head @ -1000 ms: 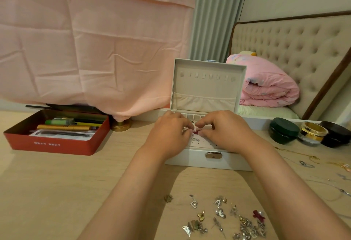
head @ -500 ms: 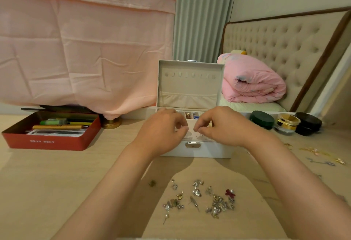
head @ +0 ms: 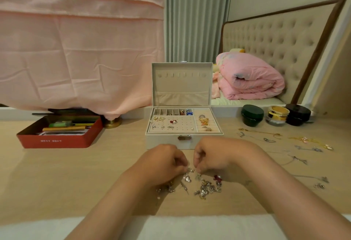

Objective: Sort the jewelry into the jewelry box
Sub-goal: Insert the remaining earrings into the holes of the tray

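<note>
Jewelry pile (head: 206,187) near tabletop (head: 66,173) front edge, jewelry box (head: 163,142) just behind. Light, tiny, snaggy, prob tangled; pinch single bits by body. Curled narrow, left hand (head: 163,162) + right hand (head: 214,156), pinching at pile's far side.

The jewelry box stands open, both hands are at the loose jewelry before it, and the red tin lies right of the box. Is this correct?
Not quite. The head view shows the red tin left of the jewelry box, not right. The rest holds: the box is open, and the left hand and right hand are at the loose jewelry.
</note>
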